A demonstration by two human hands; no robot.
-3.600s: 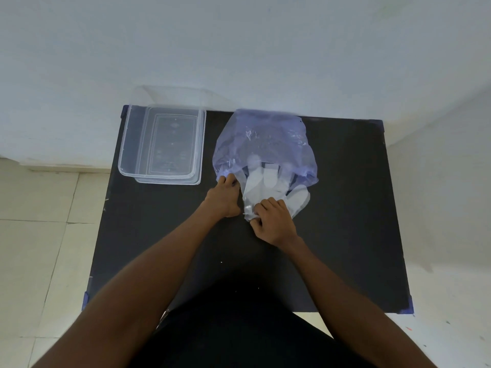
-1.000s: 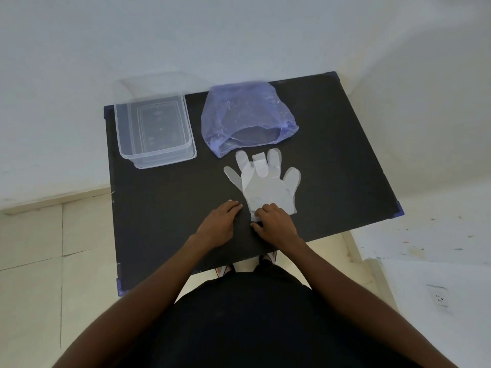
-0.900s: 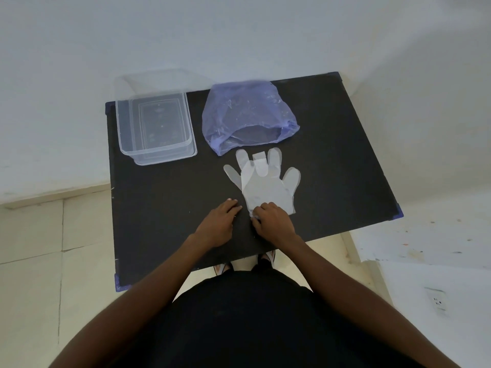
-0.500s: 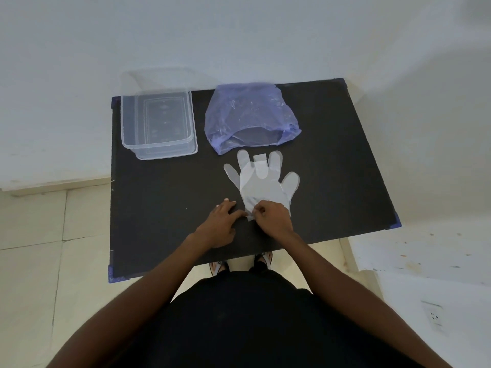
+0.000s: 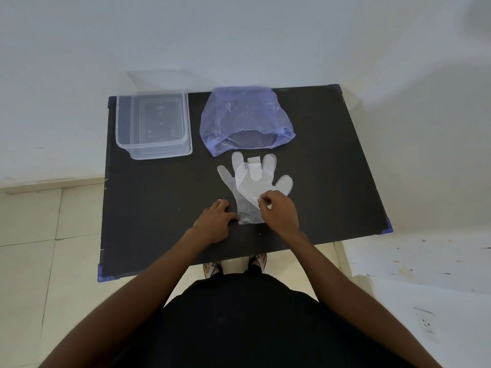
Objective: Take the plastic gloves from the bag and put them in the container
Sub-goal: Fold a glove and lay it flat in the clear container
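Clear plastic gloves [image 5: 251, 181] lie flat on the black table [image 5: 159, 203], fingers pointing away from me, just below the mouth of the purple plastic bag [image 5: 245, 118]. My right hand [image 5: 279, 211] pinches the top glove layer near the cuff and lifts it a little. At the cuff's left corner my left hand [image 5: 216, 219] rests flat on the table, fingertips touching the cuff. The clear rectangular container [image 5: 154, 126] stands open at the table's far left corner.
The table stands against a white wall, with tiled floor to the left and my feet in sandals [image 5: 233, 266] below its near edge. A white surface with a wall socket [image 5: 425, 322] lies at the lower right.
The gloves came out of the bag and now lie flat below it. In the last half second my right hand moved up from the cuff, pinching and lifting the top layer.
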